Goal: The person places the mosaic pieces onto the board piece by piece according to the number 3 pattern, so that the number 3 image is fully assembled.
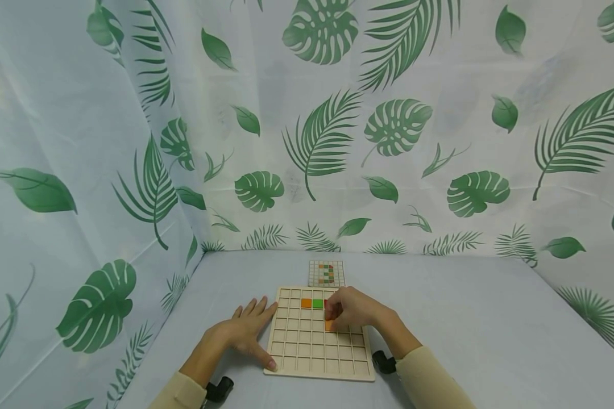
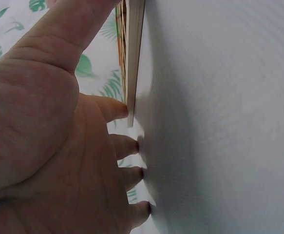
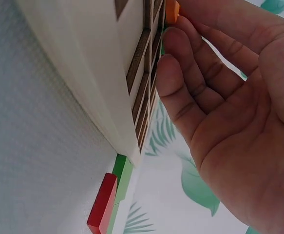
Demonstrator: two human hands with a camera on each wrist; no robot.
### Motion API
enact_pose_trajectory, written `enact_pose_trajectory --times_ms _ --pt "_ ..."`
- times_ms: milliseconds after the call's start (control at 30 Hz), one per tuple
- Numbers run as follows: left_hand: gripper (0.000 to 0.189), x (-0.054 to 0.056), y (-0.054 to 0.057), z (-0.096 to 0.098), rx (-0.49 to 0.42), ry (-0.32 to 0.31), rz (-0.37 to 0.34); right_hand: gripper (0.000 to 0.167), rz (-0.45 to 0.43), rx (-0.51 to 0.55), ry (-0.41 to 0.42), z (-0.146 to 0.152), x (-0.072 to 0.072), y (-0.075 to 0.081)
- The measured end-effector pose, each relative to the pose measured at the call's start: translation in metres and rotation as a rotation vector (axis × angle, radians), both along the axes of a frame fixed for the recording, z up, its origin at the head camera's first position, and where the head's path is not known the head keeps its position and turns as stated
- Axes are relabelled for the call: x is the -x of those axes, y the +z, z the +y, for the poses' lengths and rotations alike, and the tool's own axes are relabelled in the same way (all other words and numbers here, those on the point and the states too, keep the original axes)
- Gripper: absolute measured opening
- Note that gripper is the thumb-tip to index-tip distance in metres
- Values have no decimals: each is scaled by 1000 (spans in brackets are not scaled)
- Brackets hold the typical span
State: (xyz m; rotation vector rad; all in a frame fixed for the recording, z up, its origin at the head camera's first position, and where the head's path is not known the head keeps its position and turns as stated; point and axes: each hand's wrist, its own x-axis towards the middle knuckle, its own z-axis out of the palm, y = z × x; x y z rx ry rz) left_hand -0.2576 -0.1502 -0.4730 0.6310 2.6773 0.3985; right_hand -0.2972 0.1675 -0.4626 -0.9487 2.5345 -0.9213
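Note:
A pale wooden grid board (image 1: pixel 307 352) lies on the table. My left hand (image 1: pixel 243 332) rests at its left side, fingers spread and straight, the thumb touching the near left corner. In the left wrist view the left hand (image 2: pixel 49 131) has its fingertips against the board's edge and the cloth. Over the board's right half, my right hand (image 1: pixel 355 309) pinches an orange tile (image 1: pixel 330 325) at a cell. The right wrist view shows that orange tile (image 3: pixel 172 11) by the fingertips. An orange tile (image 1: pixel 306 303) and a green tile (image 1: pixel 318 304) sit in an upper row, beside a partly covered red tile (image 1: pixel 326 304).
Behind the board lies a small pattern card (image 1: pixel 314 274) with coloured squares. A red tile (image 3: pixel 103 202) and green tiles (image 3: pixel 123 175) lie on the cloth beside the board. Leaf-print curtains (image 1: pixel 440 147) rise at the back and left of the white table (image 1: pixel 491 329).

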Motion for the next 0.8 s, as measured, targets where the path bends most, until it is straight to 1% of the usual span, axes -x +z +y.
enact_pose_trajectory --times_ms 233,433,567,600,667,800 --pt "139 0 1 0 7 6 -4 12 -6 -21 -24 -1 0 -1" --pt "139 0 0 0 13 9 -2 13 -15 -14 -40 -1 1 -1" --pt "139 0 -1 -1 16 8 -3 5 21 0 -40 0 1 -1" --pt "139 0 -1 -1 17 7 -4 3 26 11 -53 1 1 0" --pt "139 0 -1 -1 19 7 -6 8 47 36 -81 4 2 2" --pt "139 0 1 0 19 7 -9 17 87 97 -174 12 3 9"
